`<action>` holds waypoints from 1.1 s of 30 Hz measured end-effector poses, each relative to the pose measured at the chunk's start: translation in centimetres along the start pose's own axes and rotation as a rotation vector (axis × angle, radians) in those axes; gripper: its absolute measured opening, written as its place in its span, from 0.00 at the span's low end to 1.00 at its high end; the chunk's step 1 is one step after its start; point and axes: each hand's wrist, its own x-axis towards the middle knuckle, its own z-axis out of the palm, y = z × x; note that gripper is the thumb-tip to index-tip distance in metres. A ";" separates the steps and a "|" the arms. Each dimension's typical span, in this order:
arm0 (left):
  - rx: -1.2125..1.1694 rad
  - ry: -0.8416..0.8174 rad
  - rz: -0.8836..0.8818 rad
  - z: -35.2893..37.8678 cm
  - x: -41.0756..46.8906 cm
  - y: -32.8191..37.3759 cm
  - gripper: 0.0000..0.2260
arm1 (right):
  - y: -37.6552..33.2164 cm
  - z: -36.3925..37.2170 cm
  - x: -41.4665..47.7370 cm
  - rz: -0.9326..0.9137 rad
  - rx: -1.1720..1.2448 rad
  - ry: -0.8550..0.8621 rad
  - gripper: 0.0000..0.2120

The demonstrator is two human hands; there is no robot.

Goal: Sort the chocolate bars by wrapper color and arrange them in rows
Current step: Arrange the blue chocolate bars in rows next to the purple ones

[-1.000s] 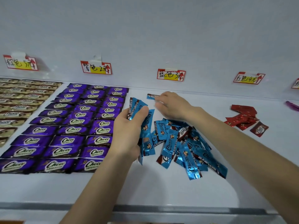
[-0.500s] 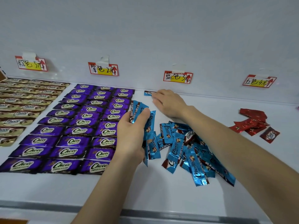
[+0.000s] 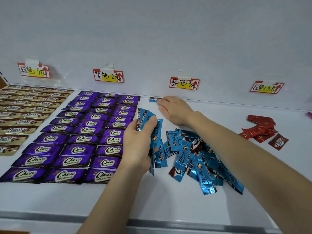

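My left hand grips a bunch of blue chocolate bars, fanned upright above the shelf. My right hand lies with fingers flat on a single blue bar placed against the back wall under the blue label. A loose pile of blue bars lies under my right forearm. Purple bars fill three neat columns to the left. Gold bars are lined up at the far left. A small heap of red bars sits at the right.
Price labels are taped on the back wall: gold, purple, red. The white shelf ends in a grey front rail. A purple wrapper tip shows at the far right edge.
My right hand slid the single blue bar back to the wall and now rests flat on it. The left hand kept its bunch of blue bars, nearly still.
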 end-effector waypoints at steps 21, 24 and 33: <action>-0.249 0.016 0.241 1.5 -2.5 0.4 0.03 | -10.5 -8.3 -15.5 0.255 1.084 0.168 0.07; -0.267 -0.005 0.233 1.3 -2.8 0.2 0.03 | -10.2 -8.0 -15.6 0.324 1.199 0.210 0.05; -0.149 -0.129 0.235 -0.1 -3.4 0.3 0.05 | -9.0 -8.4 -15.5 0.373 1.435 0.331 0.08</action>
